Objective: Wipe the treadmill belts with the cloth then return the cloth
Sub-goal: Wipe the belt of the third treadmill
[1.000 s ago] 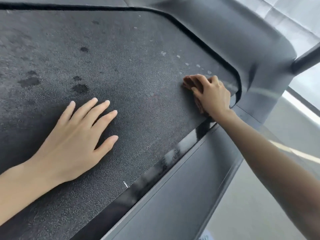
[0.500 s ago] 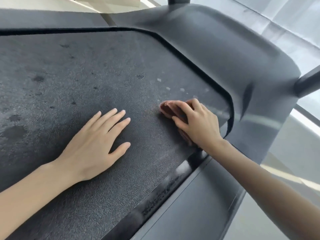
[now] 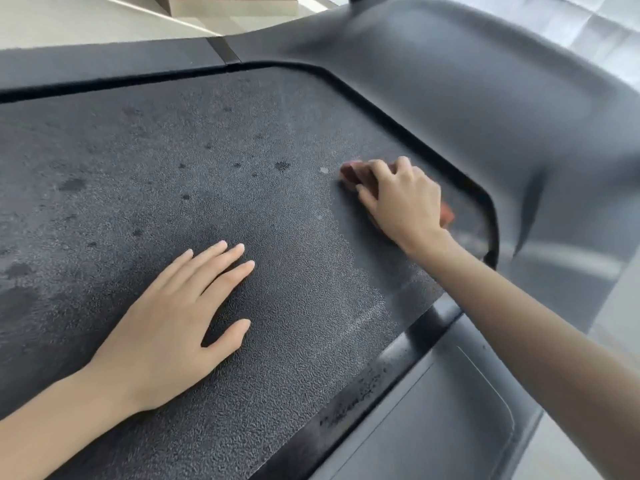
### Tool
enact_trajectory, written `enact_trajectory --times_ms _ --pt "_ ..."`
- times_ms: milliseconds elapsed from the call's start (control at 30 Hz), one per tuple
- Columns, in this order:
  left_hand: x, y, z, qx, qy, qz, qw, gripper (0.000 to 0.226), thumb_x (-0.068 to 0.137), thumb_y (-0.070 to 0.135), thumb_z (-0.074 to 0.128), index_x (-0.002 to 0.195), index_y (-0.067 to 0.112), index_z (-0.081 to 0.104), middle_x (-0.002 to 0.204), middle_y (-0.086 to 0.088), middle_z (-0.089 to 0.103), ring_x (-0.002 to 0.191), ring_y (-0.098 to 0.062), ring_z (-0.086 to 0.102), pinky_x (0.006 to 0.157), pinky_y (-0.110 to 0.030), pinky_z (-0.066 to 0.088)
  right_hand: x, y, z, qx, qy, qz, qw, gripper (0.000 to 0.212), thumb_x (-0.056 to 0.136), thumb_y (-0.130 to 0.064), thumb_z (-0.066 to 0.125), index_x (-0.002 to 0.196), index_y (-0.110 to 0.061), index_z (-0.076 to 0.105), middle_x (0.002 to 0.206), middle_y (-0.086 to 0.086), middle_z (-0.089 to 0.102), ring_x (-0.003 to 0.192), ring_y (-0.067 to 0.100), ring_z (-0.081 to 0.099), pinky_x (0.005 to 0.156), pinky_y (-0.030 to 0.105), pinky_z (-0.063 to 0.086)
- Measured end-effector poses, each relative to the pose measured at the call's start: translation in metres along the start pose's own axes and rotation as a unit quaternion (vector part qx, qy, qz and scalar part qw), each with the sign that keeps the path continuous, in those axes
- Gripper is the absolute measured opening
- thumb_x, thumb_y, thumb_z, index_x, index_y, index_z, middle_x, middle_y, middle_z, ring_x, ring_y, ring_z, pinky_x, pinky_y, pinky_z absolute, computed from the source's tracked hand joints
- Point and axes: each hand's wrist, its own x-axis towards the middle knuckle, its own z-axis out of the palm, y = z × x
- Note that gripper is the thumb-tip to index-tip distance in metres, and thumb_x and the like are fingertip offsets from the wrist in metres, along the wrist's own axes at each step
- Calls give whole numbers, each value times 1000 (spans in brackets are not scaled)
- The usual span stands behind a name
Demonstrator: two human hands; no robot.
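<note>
On the dark, pebbled belt, spotted with damp marks, my right hand curls over the reddish cloth near the grey front cover. My left hand lies flat, fingers straight. Pale floor shows beyond.

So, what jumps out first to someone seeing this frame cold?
Two bare hands on the dark textured treadmill belt: the left hand lies flat near the middle, and the right hand grips a reddish-brown cloth at the belt's far right corner. Left of the cloth, dark spots dot the belt.
</note>
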Motion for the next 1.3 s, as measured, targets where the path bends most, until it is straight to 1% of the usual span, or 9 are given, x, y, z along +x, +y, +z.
enact_trajectory --times_ms 133,200,500,600,833,967,1067,1200,1300 --pt "-1 -4 2 -1 -6 1 1000 62 92 57 25 143 23 36 153 7 28 143 -11 19 117 -33 9 -54 -30 -15 58 50 -168 983 37 87 -44 52 116 -24 62 93 10 60 78 30 61 57 33 45" --pt "-1 -7 5 -5 -4 5 1000 62 93 59 23 144 25 34 153 8 27 143 -11 19 117 -34 9 -64 -16 -16 90 49 -193 976 39 86 -46 48 115 -24 64 96 8 62 80 28 62 60 33 48" --pt "2 -9 9 -16 14 10 1000 61 92 60 26 142 26 35 152 9 28 142 -12 22 118 -34 11 39 74 22 -1 -9 105 994 41 94 -43 48 127 -18 52 117 20 51 105 39 52 80 41 43" --pt "2 -8 7 -10 15 9 1000 62 92 60 24 141 24 38 151 8 30 142 -12 22 117 -35 12 53 51 25 -9 -4 126 992 41 94 -40 48 122 -11 54 117 22 50 103 41 54 79 42 43" --pt "1 -10 9 -7 13 11 1000 63 92 60 24 141 23 38 151 8 31 142 -13 23 117 -35 12 -11 -69 1 18 54 -108 992 36 89 -47 46 114 -23 58 103 8 56 88 28 58 60 31 31" --pt "1 -15 13 -6 12 17 1000 62 92 61 25 144 27 33 153 9 28 142 -14 22 117 -37 13 -35 -62 -8 79 56 -192 977 36 86 -46 55 113 -24 64 95 9 58 80 29 59 59 34 43" --pt "1 -19 15 -14 22 20 999 62 91 62 27 145 31 30 153 11 26 142 -14 23 117 -37 14 -31 -9 -6 82 20 -144 986 39 88 -49 52 122 -30 58 106 7 55 94 29 59 67 37 47" --pt "2 -20 17 -18 34 18 999 62 90 62 28 144 32 30 153 12 27 142 -13 23 117 -37 14 -13 77 3 40 4 17 999 41 90 -48 51 126 -30 54 112 10 52 102 32 56 75 40 47" --pt "2 -20 18 -17 33 16 999 62 90 62 27 144 32 30 152 13 27 142 -13 23 118 -36 13 -4 83 7 13 -11 114 993 42 92 -44 50 127 -22 53 114 17 49 100 37 53 79 41 44"
